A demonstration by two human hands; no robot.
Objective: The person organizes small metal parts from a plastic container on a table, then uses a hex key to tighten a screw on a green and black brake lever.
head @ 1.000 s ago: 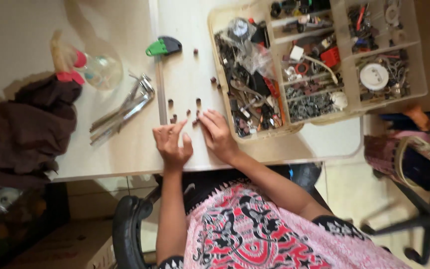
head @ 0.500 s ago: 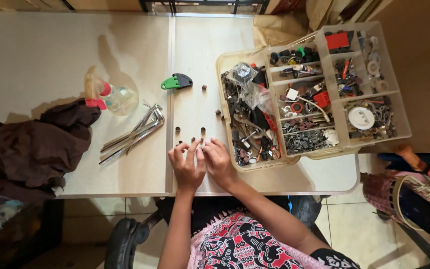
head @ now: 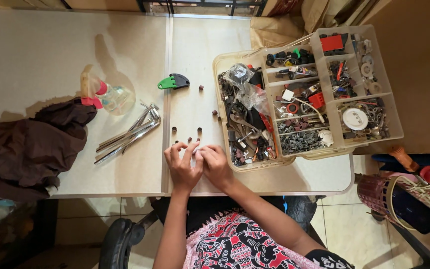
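Observation:
My left hand (head: 181, 167) and my right hand (head: 216, 165) rest side by side on the white table (head: 125, 60) near its front edge. Their fingertips meet at one spot. The left fingers are spread and point at several small dark cylindrical pieces (head: 190, 140) lying just beyond them. The right fingers are curled. Anything pinched between the fingertips is too small to make out. An open clear parts organiser (head: 396, 122), full of small hardware, stands just right of my right hand.
A bundle of metal hex keys (head: 128, 134) lies left of the hands. Behind it stands a clear spray bottle (head: 108, 95), with a green and black tool (head: 173, 81) to its right. A dark cloth (head: 23, 147) covers the left edge. A chair (head: 115, 241) is below.
The view has shifted so that more of the table shows. My hands have drawn together; their fingertips now touch, where a second ago they lay slightly apart.

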